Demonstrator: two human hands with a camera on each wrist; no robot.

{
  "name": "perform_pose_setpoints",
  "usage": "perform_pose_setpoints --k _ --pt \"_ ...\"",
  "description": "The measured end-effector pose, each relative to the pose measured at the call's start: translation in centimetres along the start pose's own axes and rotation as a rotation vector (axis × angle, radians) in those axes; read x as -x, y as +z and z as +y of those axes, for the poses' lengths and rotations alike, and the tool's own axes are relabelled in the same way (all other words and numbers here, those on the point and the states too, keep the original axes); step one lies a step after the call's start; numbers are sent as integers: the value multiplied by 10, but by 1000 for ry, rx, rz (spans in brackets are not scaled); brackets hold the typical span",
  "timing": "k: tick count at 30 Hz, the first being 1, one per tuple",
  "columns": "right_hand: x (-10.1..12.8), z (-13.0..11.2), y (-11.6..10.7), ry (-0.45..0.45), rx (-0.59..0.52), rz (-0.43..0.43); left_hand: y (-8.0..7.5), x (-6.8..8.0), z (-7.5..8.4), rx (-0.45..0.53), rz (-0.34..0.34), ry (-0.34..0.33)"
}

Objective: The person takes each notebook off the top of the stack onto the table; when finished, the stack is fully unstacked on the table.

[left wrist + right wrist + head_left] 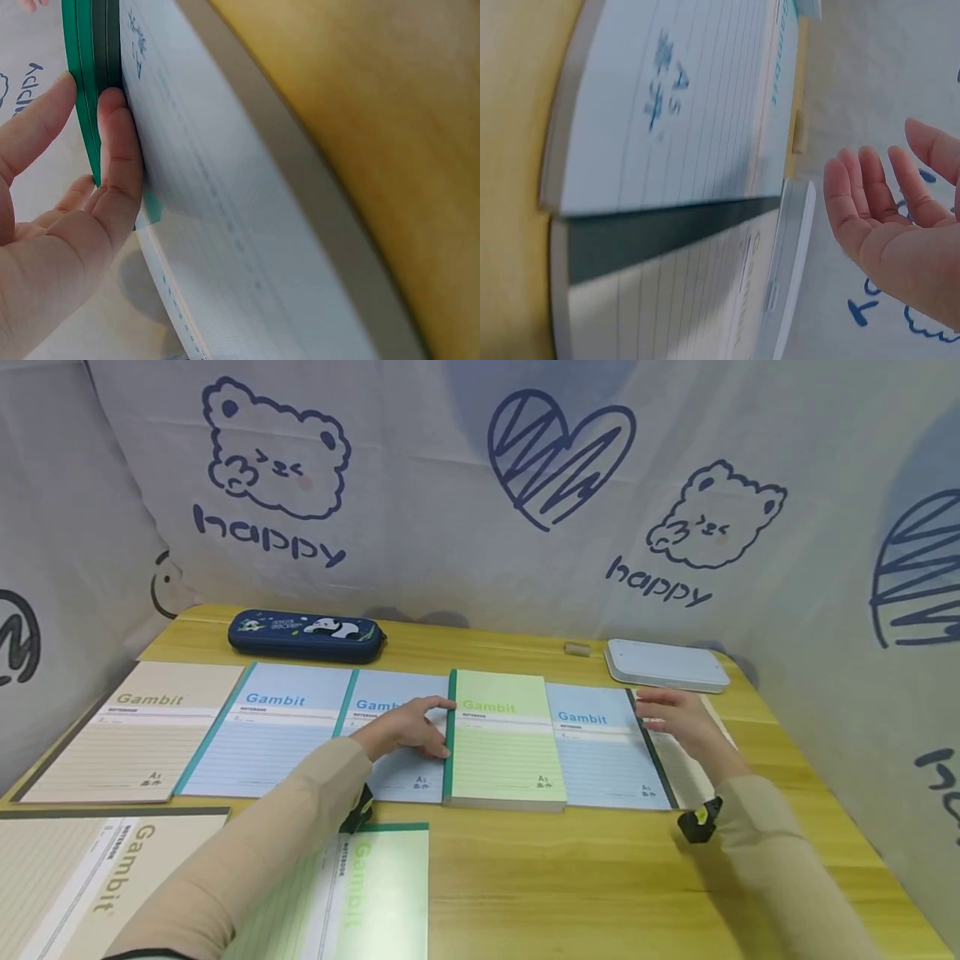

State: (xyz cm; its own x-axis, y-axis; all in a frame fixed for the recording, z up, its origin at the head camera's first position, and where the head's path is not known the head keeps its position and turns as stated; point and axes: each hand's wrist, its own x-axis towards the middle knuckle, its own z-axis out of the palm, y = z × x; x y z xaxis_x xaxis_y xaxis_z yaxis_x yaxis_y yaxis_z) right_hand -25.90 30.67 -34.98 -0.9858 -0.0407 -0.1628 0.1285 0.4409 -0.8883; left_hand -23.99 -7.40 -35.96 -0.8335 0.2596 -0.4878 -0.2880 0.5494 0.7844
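Note:
A row of Gambit notebooks lies across the yellow table [600, 885]: beige [138, 731], blue [270, 727], blue [401, 768], a green stack [504, 743], blue [603, 752] and a beige one [682, 768] at the right end. My left hand [420, 727] rests on the second blue notebook, its straight fingers [120, 142] against the green spines [90, 82] of the stack. My right hand [667, 714] hovers with relaxed fingers [877, 187] just above the right beige notebook [682, 300], holding nothing, beside the blue notebook [675, 112].
A navy panda pencil case [306, 636] lies at the back left, a small eraser [577, 649] and a white flat box [666, 664] at the back right. Two more notebooks, beige [90, 868] and green [375, 893], lie at the near left. Printed cloth walls surround the table.

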Motion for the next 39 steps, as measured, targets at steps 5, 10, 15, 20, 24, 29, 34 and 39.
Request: perform_pose_setpoints --k 5,10,15,20,24,29,34,39 --pt "0 -16 20 -4 23 -34 0 -1 0 2 0 -14" --pt "-4 -24 38 3 25 -78 0 -2 0 -1 -3 -10" --pt "-8 -31 53 2 18 -100 0 -1 0 -7 -2 -7" --pt "-10 -37 67 -32 -19 -152 -1 -2 0 -6 -1 -14" --pt "-12 -40 79 -47 14 -189 0 -2 1 -17 1 -23" --pt "-11 -42 90 -33 140 -217 0 -2 1 -21 2 -20" --pt "-10 -40 97 -9 179 -236 0 -1 0 -11 3 -9" --pt "-10 -40 102 -15 188 -245 -1 -3 -1 -13 5 -5"
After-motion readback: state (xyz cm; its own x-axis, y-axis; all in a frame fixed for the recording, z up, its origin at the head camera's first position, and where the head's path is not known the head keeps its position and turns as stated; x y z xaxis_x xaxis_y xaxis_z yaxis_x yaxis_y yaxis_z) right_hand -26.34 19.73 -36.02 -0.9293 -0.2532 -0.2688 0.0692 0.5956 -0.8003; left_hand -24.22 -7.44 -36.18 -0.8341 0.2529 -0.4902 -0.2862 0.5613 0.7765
